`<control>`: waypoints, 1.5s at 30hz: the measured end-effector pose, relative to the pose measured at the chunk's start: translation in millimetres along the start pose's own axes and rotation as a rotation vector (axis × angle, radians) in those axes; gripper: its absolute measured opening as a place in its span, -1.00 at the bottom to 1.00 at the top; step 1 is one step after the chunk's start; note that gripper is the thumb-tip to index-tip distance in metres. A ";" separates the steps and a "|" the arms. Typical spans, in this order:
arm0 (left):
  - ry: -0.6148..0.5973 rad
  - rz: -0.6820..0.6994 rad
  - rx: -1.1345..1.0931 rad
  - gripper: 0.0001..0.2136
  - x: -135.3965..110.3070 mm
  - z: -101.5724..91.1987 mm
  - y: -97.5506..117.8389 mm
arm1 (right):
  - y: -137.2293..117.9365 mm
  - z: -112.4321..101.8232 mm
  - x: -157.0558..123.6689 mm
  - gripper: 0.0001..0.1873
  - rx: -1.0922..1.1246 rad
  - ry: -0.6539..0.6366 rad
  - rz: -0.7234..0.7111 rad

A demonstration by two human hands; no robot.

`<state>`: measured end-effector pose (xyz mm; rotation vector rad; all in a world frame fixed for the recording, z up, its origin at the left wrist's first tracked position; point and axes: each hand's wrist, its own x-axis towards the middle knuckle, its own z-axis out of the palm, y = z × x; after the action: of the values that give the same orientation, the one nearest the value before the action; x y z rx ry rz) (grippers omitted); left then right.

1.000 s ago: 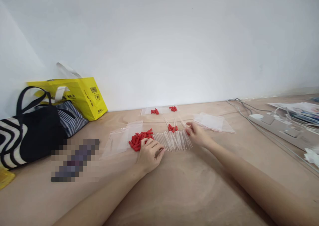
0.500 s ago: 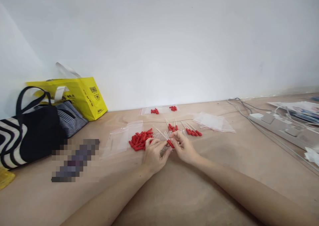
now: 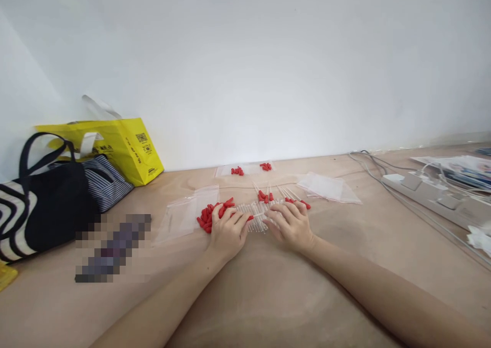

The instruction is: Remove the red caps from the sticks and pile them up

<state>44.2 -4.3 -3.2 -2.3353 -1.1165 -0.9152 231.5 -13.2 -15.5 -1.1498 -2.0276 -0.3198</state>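
My left hand (image 3: 229,231) is curled over the right side of a pile of small red tapered pieces (image 3: 206,218). One red piece (image 3: 250,217) sticks out at its fingertips and appears gripped there; the contact is partly hidden. A row of thin clear sticks (image 3: 255,224) lies between the hands. Over the right end of that row rests my right hand (image 3: 294,228), thumb and fingers apart, with fingertips close to the sticks. Just beyond are red pieces on pale thin sticks (image 3: 264,196), and more red-ended sticks (image 3: 306,204) lie partly behind the right hand.
Clear plastic bags lie at left (image 3: 182,212) and right (image 3: 328,188). Farther back, small red clusters (image 3: 237,170) rest on another plastic bag. Black (image 3: 57,200) and yellow (image 3: 143,151) bags stand left, near a pixelated object (image 3: 115,248). A power strip (image 3: 425,197) with cables is at right.
The hands were together around a red piece and have moved apart. My left hand shifted slightly left and my right hand moved right, its fingers spreading over the clear sticks.
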 end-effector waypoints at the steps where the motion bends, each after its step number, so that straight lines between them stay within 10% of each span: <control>1: 0.004 0.023 0.033 -0.84 -0.6 -0.2 -2.4 | 2.7 -0.7 -0.5 -0.78 -0.032 -0.019 -0.068; 24: -0.009 0.236 0.058 -0.83 0.3 -1.2 -6.1 | 9.1 11.8 -0.4 -0.67 -0.102 -0.112 -0.278; 45: 0.092 0.249 -0.010 -0.78 -2.6 -0.9 -7.6 | 12.2 21.6 1.7 -0.80 -0.090 0.215 -0.405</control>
<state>36.6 -1.6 -3.8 -2.3481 -0.7659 -0.9250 230.2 6.4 -30.6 -0.7119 -2.0566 -0.7102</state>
